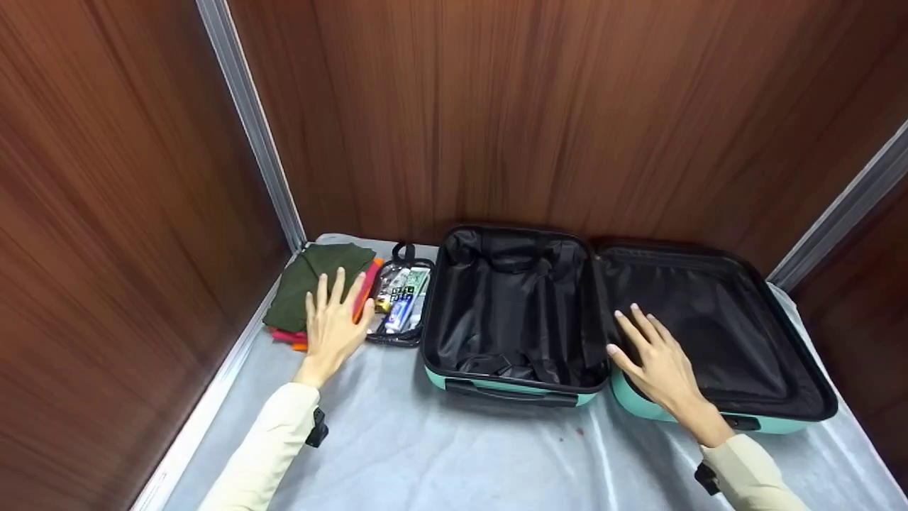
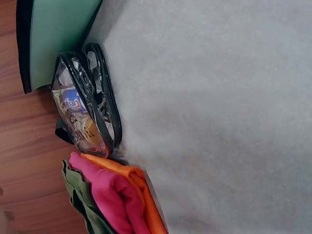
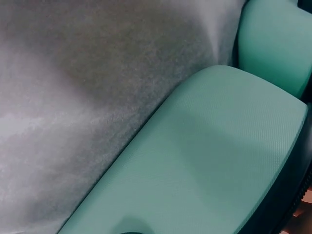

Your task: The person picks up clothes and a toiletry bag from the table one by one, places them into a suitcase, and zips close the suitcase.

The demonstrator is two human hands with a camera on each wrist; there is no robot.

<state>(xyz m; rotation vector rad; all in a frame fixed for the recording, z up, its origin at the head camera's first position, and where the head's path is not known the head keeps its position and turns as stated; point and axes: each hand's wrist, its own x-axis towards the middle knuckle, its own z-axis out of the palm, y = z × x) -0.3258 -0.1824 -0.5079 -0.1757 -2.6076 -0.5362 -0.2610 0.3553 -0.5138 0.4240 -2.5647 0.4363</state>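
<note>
My left hand (image 1: pixel 333 330), fingers spread and straight, is over the stack of folded clothes at the left; I cannot tell whether it touches them. A dark green garment (image 1: pixel 291 284) tops that stack, with a pink garment (image 2: pixel 114 195) and an orange garment (image 2: pixel 148 197) under it. Beside the clothes lies a clear toiletry bag (image 2: pixel 80 109) with black trim, with a toothpaste box and small packets inside. My right hand (image 1: pixel 660 362), also with extended fingers, is above the near left corner of the right half of an opened mint-green suitcase (image 1: pixel 511 305). Neither hand holds anything.
The suitcase's right half (image 1: pixel 709 333) lies flat beside its left half, both lined in black. A pale grey cloth (image 1: pixel 454 454) covers the surface underneath. Brown wood-grain panels (image 1: pixel 496 106) rise behind and at both sides, joined by metal corner strips (image 1: pixel 248 106).
</note>
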